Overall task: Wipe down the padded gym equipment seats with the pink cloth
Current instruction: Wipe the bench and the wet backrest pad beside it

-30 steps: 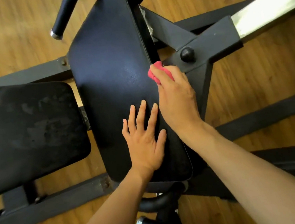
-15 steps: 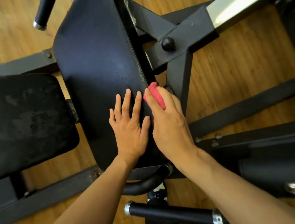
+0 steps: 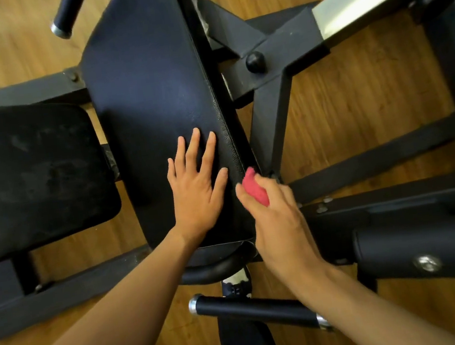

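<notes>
Our right hand (image 3: 280,223) has its grip closed round the bunched pink cloth (image 3: 254,187) at the long pad's (image 3: 151,95) right edge; just left, our left hand (image 3: 195,187) lies flat, fingers spread, on it.

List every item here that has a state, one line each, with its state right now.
pink cloth: bunched up, held in the right hand, at the right edge of the long pad
right hand: fingers curled round the cloth
left hand: flat on the long pad, fingers straight and spread
long pad: smooth, slight sheen
square pad: dull, blotchy marks
</notes>
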Available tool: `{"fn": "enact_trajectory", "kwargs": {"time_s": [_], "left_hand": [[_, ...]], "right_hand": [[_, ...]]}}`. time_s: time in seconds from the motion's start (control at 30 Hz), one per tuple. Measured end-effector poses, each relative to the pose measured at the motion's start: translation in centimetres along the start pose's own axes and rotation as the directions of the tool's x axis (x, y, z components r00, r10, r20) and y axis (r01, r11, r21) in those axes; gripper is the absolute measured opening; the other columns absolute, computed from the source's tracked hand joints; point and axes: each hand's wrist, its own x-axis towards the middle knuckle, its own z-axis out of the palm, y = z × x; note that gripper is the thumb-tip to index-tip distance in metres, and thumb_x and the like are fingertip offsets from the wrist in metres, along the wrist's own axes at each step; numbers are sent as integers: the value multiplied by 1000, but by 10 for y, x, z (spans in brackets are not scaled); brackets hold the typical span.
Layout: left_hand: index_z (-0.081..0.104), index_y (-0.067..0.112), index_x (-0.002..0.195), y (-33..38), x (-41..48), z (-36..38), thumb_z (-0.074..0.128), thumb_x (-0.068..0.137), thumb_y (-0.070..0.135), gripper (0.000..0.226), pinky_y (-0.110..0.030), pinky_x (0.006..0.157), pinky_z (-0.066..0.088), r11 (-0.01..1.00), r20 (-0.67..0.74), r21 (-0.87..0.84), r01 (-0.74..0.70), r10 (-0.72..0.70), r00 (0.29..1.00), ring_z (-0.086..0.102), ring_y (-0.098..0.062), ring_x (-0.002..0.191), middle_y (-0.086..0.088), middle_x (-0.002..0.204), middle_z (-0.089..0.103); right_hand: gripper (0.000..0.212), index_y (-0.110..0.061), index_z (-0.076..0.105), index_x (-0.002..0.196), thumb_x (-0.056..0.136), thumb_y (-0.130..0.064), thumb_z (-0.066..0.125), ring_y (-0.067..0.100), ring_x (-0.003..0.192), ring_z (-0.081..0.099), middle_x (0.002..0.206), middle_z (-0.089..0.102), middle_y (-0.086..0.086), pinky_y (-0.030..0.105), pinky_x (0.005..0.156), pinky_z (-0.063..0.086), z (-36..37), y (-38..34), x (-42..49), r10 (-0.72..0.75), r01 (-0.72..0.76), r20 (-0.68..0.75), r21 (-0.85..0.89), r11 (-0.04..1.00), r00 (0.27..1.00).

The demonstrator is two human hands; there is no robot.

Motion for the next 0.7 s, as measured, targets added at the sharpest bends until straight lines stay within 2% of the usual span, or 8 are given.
{"fn": "enact_trajectory", "kwargs": {"time_s": [0.07, 0.13, 0.2, 0.27, 0.37, 0.5, 0.57, 0.7], "left_hand": [[17, 35, 166, -1, 0, -4, 32, 108, 54, 63, -56, 127, 2, 1000, 21, -14, -8, 8, 1000, -3, -22, 162, 4, 175, 7], [18, 36, 165, -1, 0, -7, 34, 107, 54, 63, -57, 127, 3, 999, 27, -39, -18, 19, 999, -3, -22, 162, 6, 175, 7], [20, 36, 165, -4, 0, -10, 36, 107, 53, 63, -58, 127, 4, 998, 44, -60, -34, 37, 998, -1, -23, 162, 6, 175, 7], [21, 35, 166, -8, -1, -14, 37, 107, 52, 63, -60, 127, 8, 997, 66, -58, -60, 64, 996, 0, -23, 162, 6, 175, 8], [23, 32, 166, -10, 0, -24, 36, 107, 52, 63, -60, 124, 21, 997, 91, -7, -81, 82, 993, 8, -27, 161, 2, 175, 13], [42, 20, 158, -2, -6, -54, 40, 104, 54, 64, -51, 111, 38, 960, 81, 254, -117, 99, 992, 43, -31, 144, -8, 160, 45], [53, 16, 149, 1, -15, -79, 45, 101, 54, 62, -50, 109, 39, 929, 76, 343, -141, 122, 990, 53, -30, 133, -8, 146, 58], [65, 12, 137, 4, -42, -158, 50, 96, 54, 60, -52, 110, 38, 897, 66, 419, -142, 126, 990, 59, -28, 126, -6, 133, 67]], "right_hand": [[83, -20, 51, 147, 74, 10, 77, 30, 145, 33, 156, 38, 9, 46, 103, 52, 0, 1, -13, -31, 33, 30, -40, 999, 999], [75, -14, 55, 142, 74, 12, 69, 33, 148, 31, 155, 41, 13, 51, 107, 47, 2, 3, -8, -173, 173, 8, -48, 984, 985], [62, -9, 61, 136, 76, 7, 60, 34, 145, 36, 148, 51, 16, 50, 115, 35, 8, 7, -1, -378, 377, 25, -139, 916, 926], [57, -10, 63, 134, 79, 3, 68, 33, 145, 34, 146, 53, 14, 56, 119, 25, 15, 15, -2, -478, 480, 70, -241, 843, 876], [62, -21, 62, 137, 79, -5, 79, 37, 146, 29, 150, 48, 11, 70, 115, 25, 16, 27, -7, -400, 398, 64, -323, 859, 914], [42, -18, 68, 126, 85, -13, 76, 41, 119, 50, 130, 58, 16, 54, 90, 53, 5, 19, 4, -373, 350, -53, -246, 904, 926], [38, -15, 67, 124, 87, -16, 75, 38, 111, 52, 125, 57, 17, 51, 81, 55, -7, 0, 10, -318, 292, -82, -233, 928, 945], [20, -15, 68, 111, 97, -28, 61, 26, 98, 53, 111, 57, 9, 41, 73, 55, -34, -59, 23, -272, 244, -144, -184, 952, 952]]}}
